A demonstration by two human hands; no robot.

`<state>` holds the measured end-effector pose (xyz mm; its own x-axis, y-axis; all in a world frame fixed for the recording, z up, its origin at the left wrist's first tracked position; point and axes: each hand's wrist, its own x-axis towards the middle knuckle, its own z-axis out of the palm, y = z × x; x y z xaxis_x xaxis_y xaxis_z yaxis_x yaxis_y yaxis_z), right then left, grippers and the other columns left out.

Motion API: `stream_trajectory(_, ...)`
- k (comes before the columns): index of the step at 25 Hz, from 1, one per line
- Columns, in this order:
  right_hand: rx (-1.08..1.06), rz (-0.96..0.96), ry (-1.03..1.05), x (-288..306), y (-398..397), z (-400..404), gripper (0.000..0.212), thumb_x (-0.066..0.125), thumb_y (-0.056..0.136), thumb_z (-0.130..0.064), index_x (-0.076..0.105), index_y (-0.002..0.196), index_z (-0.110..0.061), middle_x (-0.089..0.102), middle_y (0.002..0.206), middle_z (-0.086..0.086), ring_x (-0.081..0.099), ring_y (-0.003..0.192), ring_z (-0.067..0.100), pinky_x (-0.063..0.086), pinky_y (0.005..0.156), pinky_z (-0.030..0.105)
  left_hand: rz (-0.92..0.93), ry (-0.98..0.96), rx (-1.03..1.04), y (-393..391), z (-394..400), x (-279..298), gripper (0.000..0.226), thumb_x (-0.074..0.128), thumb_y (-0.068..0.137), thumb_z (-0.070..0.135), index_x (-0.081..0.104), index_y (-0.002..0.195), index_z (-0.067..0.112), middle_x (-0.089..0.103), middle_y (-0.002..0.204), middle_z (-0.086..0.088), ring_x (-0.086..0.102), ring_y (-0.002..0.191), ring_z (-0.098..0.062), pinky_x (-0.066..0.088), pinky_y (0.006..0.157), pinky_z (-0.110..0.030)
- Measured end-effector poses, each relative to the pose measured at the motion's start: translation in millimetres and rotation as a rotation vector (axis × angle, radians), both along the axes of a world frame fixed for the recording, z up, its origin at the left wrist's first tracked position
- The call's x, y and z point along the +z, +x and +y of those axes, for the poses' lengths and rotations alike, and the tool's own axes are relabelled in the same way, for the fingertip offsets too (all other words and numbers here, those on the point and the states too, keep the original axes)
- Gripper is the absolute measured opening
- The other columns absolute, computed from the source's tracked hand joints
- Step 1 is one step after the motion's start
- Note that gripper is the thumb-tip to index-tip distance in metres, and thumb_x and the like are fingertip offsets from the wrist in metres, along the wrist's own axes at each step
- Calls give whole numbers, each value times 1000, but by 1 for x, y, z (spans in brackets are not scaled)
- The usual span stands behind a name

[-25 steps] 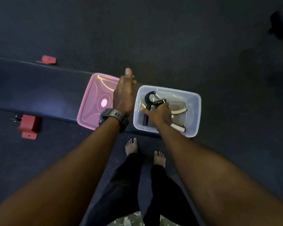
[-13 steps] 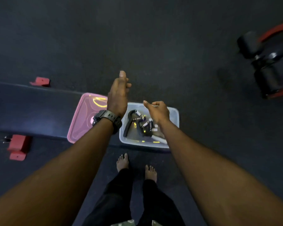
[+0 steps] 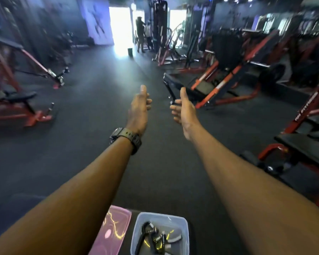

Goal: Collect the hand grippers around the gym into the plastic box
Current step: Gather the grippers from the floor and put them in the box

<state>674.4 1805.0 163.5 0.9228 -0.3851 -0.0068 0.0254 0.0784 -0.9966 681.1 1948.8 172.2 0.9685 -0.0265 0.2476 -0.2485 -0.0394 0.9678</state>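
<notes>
The clear plastic box [image 3: 184, 229] sits at the bottom edge of the head view on a dark padded bench. Black hand grippers [image 3: 151, 238] lie inside it. Its pink lid [image 3: 114, 230] lies flat just to the left of the box. My left hand [image 3: 138, 109], with a black watch on the wrist, is stretched out ahead over the floor, fingers apart and empty. My right hand [image 3: 183, 109] is beside it, palm turned inward, open and holding nothing. Both hands are well above and beyond the box.
Dark rubber floor [image 3: 103, 100] runs ahead as an aisle. Red-framed benches [image 3: 17, 107] stand at left, a red and black leg press [image 3: 228, 76] and more benches [image 3: 302, 148] at right. People [image 3: 142, 34] stand by a bright doorway far ahead.
My right hand let go of the black hand gripper into the box. The view then tilted up from the box to the gym, and both empty hands rose forward.
</notes>
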Motion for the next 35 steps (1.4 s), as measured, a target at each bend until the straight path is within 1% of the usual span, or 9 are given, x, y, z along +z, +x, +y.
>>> stream_trajectory(5,70,-119,-76,58,-23,20,69,35,90,-73,62,114,-14,67,99,4,56,83,16,44,72,33,-118,-27,60,-23,22,43,75,26,82,71,60,118,15,65,119,-10,61,108,-25,47,91,-39)
stream_trajectory(11,170,-123,-55,56,-34,65,65,36,88,-74,61,107,-17,68,103,8,55,85,18,42,67,31,-107,-34,168,-55,62,42,75,28,84,71,60,120,14,64,119,-9,62,108,-23,48,87,-35)
stream_trajectory(14,297,-85,-95,40,-33,120,70,38,83,-79,62,109,-18,69,114,13,62,89,23,50,76,36,-103,-17,298,-74,110,28,65,26,92,68,60,117,18,64,117,-5,62,107,-20,49,93,-38)
stream_trajectory(16,410,-46,-113,23,-36,168,70,39,82,-79,61,110,-19,68,115,12,64,94,24,52,80,37,-62,-16,405,-92,155,10,60,26,93,69,60,113,22,64,116,-3,62,107,-18,48,95,-40)
stream_trajectory(19,623,16,-136,-12,-52,254,63,41,84,-76,60,103,-19,69,105,9,58,85,16,45,71,30,25,-73,603,-135,241,-32,62,29,90,70,60,112,21,65,118,-7,62,109,-21,49,97,-39)
stream_trajectory(21,807,84,-184,-47,-77,323,62,41,87,-74,60,106,-18,68,103,8,58,87,16,45,73,30,124,-108,789,-184,306,-72,63,30,83,73,60,106,23,65,119,-10,62,106,-21,48,96,-39)
stream_trajectory(25,1170,243,-240,-121,-162,441,65,37,92,-69,60,118,-14,66,105,6,59,89,16,46,77,32,310,-215,1107,-301,394,-151,67,33,71,83,60,96,27,68,111,-8,60,93,-19,47,84,-39)
stream_trajectory(31,1671,474,-402,-228,-285,511,56,34,92,-69,58,107,-21,64,104,5,54,90,17,41,76,33,472,-484,1540,-471,417,-226,62,37,80,76,57,99,21,61,99,-3,56,82,-18,39,69,-32)
stream_trajectory(35,1781,546,-503,-265,-300,520,53,34,93,-67,58,102,-21,62,101,4,54,90,18,42,84,36,528,-561,1735,-506,396,-250,60,31,86,74,58,105,24,65,102,1,61,94,-19,44,83,-39)
